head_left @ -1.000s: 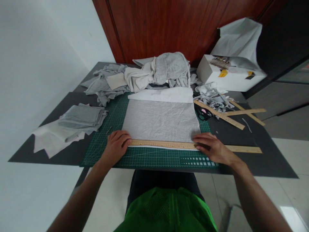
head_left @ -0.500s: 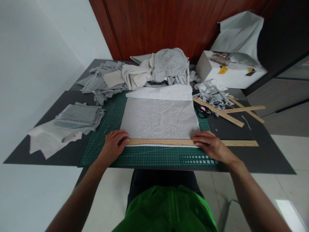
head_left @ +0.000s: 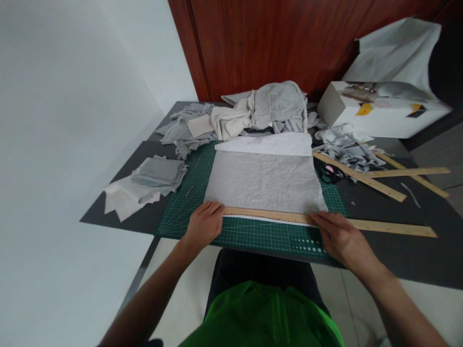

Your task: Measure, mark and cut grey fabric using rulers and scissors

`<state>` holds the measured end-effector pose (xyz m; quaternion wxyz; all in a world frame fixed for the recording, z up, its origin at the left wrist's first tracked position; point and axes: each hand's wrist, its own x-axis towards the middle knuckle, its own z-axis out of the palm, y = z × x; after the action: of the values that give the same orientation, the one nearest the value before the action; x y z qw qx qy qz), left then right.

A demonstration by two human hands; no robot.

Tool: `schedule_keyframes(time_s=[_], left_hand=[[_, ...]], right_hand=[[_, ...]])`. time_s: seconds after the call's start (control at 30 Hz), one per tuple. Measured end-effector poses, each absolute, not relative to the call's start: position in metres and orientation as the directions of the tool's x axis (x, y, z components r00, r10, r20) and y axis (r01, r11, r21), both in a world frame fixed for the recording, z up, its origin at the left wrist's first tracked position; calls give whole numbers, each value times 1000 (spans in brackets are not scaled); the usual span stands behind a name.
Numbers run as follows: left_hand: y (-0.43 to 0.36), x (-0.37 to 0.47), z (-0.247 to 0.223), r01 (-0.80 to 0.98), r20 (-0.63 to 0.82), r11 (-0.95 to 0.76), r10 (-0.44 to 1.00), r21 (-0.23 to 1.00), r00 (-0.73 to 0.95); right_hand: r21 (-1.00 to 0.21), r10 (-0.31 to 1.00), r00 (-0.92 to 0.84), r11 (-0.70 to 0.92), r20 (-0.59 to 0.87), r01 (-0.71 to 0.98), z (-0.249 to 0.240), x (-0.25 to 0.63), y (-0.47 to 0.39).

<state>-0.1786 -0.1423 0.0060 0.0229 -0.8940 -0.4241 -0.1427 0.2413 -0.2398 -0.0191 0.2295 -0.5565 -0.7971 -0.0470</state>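
A grey cloth (head_left: 264,180) lies spread on the green cutting mat (head_left: 253,236), its white far edge folded or curled over. Along its near edge rests a long wooden ruler (head_left: 267,214), with a thin white strip of cloth showing below it. My left hand (head_left: 206,222) grips the ruler's left end at the cloth's near left corner, fingers bent together. At the near right corner my right hand (head_left: 338,234) holds the ruler down, its fingers close together across it. The ruler runs on past that hand to the right. Both thumbs are mostly hidden.
Heaped grey and cream cloths (head_left: 260,111) lie at the back. Folded grey pieces (head_left: 159,174) sit at the left. To the right are black scissors (head_left: 330,173), more wooden rulers (head_left: 365,177), fabric scraps (head_left: 347,147) and a white box (head_left: 383,113).
The camera has turned left, so the whole scene sits farther right and slightly tilted. My right-hand fingers look flatter over the ruler. Ruler and cloth keep about the same places on the mat.
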Motion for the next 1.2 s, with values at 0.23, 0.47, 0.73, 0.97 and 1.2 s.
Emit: schedule_keyframes(time_s=[0.23, 0.47, 0.73, 0.97, 1.2], left_hand=[[-144, -175, 18, 788, 194, -608, 788, 98, 585], [-71, -197, 29, 716, 32, -532, 812, 453, 583], [-27, -214, 54, 788, 183, -423, 906, 448, 382], [-93, -155, 31, 461, 136, -755, 576, 466, 806], [-105, -135, 26, 460, 182, -857, 503, 233, 845]], right_hand=[[-246, 858, -287, 415, 426, 876, -18, 252, -235], [-255, 871, -290, 408, 396, 877, -17, 255, -227], [-235, 861, -318, 430, 397, 872, -20, 254, -227], [-116, 904, -233, 291, 360, 950, -9, 217, -239], [-114, 876, 2, 60, 481, 992, -8, 158, -249]])
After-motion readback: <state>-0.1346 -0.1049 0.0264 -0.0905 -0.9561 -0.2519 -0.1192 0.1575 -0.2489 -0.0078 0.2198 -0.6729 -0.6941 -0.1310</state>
